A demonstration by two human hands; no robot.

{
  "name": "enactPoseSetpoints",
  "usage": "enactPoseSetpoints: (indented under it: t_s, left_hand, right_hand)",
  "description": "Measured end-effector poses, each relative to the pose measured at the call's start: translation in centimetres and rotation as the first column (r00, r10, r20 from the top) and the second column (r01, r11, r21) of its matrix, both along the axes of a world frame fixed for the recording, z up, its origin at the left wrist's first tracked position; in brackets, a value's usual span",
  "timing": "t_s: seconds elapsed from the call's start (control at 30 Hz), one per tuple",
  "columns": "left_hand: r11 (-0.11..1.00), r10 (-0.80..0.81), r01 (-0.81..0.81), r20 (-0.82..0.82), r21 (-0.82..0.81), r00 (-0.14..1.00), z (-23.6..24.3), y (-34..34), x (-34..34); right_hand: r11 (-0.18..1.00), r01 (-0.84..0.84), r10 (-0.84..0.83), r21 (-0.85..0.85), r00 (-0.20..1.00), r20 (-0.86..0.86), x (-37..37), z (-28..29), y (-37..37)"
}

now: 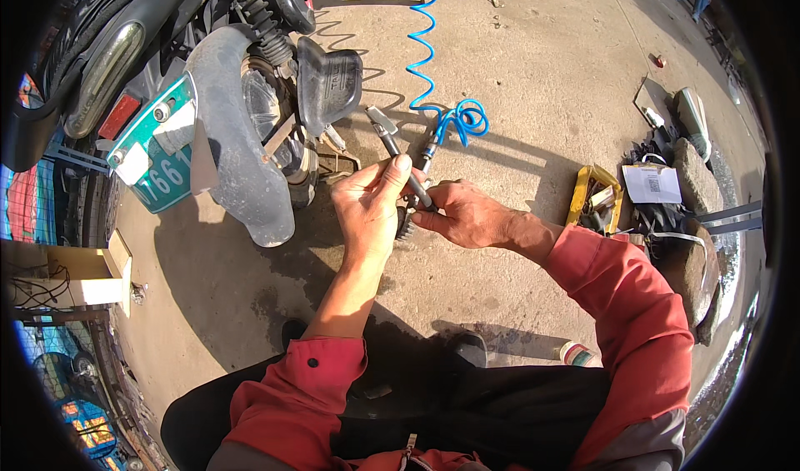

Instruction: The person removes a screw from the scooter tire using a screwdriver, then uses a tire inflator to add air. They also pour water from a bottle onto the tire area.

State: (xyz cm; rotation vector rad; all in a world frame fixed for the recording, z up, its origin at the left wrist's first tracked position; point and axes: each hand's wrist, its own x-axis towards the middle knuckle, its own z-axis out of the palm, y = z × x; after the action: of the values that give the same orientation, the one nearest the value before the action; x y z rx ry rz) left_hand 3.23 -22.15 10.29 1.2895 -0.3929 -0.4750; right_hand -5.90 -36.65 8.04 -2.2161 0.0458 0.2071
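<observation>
Both hands meet in front of me around a dark cylindrical metal rod (388, 142), tilted with its upper end to the left. A flat, pale metal piece (382, 120) shows at that upper end. My left hand (368, 203) pinches the rod between thumb and fingers. Closed at its lower end is my right hand (468, 214), with thumb and forefinger against it. Below the fingers a dark toothed gear (406, 223) shows partly; whether a hand holds it is hidden. Just beyond the hands lies the metal end fitting (430, 149) of a blue coiled air hose (422, 50).
At the left stands a motorcycle with a grey rear fender (237, 138), a green number plate (158, 159) and a black mudflap (331, 84). A yellow tool tray (617, 189) sits right, beside stones (698, 175) and a white paper (652, 184). A can (578, 354) lies near my knee.
</observation>
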Motion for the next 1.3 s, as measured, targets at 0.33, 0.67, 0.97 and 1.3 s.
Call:
enactPoseSetpoints:
  t_s: [0.33, 0.67, 0.97, 1.3]
  left_hand:
    - [0.983, -0.179, 0.178, -0.032, -0.047, 0.983, 1.7, -4.4, -2.0]
    - [0.948, -0.313, 0.315, -0.042, 0.038, 0.949, -0.6, -4.9, -3.2]
    - [0.884, -0.416, 0.450, -0.223, 0.128, 0.882, -7.5, -3.0, -5.4]
    - [0.797, -0.490, 0.551, -0.269, 0.246, 0.829, -11.0, -1.8, -6.7]
  right_hand:
    - [0.755, 0.653, -0.625, 0.064, 0.686, 0.372, -5.6, 6.5, -15.9]
    - [0.048, 0.827, -0.991, 0.560, -0.032, 0.132, -18.4, 5.4, -28.9]
    - [-0.356, 0.701, -0.917, 0.618, -0.388, -0.088, -29.0, -4.1, -38.1]
    - [-0.498, 0.793, -0.850, 0.352, -0.364, -0.381, -32.4, -9.0, -39.1]
